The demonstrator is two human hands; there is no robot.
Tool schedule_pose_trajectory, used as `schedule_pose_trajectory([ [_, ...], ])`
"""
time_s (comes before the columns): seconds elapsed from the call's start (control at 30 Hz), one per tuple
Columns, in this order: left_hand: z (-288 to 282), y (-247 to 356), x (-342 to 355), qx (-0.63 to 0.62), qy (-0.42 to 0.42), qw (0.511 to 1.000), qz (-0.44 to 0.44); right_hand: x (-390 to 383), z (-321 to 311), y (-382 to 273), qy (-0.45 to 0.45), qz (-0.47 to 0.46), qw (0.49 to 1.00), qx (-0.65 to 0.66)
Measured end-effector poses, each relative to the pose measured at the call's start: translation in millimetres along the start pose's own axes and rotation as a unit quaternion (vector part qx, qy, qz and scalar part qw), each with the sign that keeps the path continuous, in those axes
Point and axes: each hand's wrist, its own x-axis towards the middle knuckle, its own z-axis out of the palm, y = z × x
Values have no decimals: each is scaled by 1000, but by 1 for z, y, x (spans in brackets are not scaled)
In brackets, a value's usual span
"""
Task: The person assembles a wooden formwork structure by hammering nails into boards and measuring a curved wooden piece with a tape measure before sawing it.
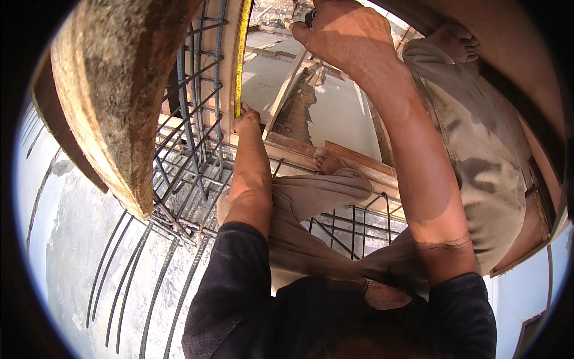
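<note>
A yellow measuring tape runs straight down a wooden formwork board beside a steel rebar cage. My left hand pinches the tape's lower end against the board. My right hand is raised at the top of the view, closed around the dark tape case, which is mostly hidden by the fingers. My bare left foot stands on a wooden beam, the right foot is higher up.
A rough concrete and timber beam juts in at upper left. Rebar rods lie over a concrete slab at lower left. Below the gap between boards lies a floor with planks. More rebar mesh sits under my knees.
</note>
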Motion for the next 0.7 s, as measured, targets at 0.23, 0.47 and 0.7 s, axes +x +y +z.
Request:
schedule_pose_trajectory([
  [0.23, 18, -44, -76, -29, 85, 994, -68, -55, -11, 28, 81, 33, 996, -20],
  [0.47, -3, -51, -151, -55, 59, 992, -98, -199, -59, 39, 129, 54, 980, -138],
  [0.7, 9, -23, -243, 33, 5, 999, -37, -427, -113, 92, 207, 132, 964, -106],
])
